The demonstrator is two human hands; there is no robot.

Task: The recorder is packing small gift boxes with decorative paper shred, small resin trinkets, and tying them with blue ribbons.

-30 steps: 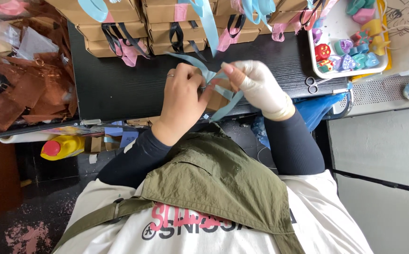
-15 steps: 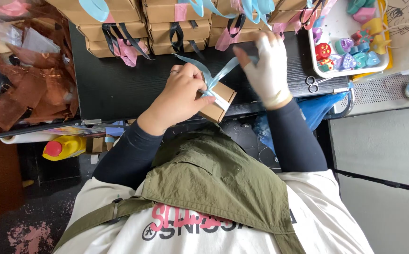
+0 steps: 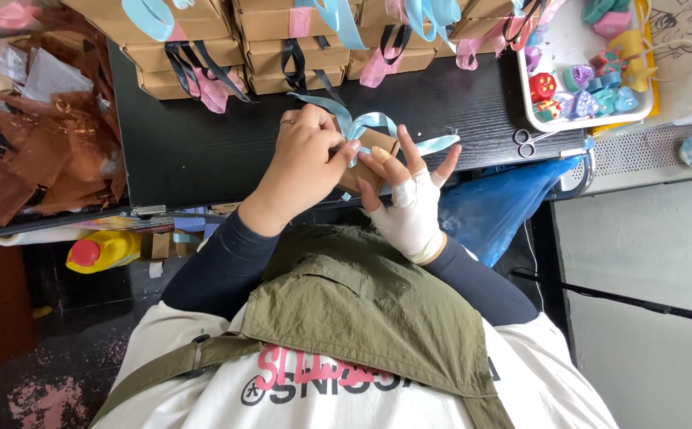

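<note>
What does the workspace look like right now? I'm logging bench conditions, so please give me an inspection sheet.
Surface: black table, mostly covered along its far edge.
Job's things: small brown box with light blue ribbon looped on top.
Clutter: stacked brown boxes with ribbons, white tray of coloured trinkets, scissors, brown sheets at one side.
Hands: left hand pinches the ribbon at the box; right hand, wrapped in white, steadies the box.
Cables: one dark lead by the wall.
Surroundings: yellow bottle and blue plastic bag below the table.
</note>
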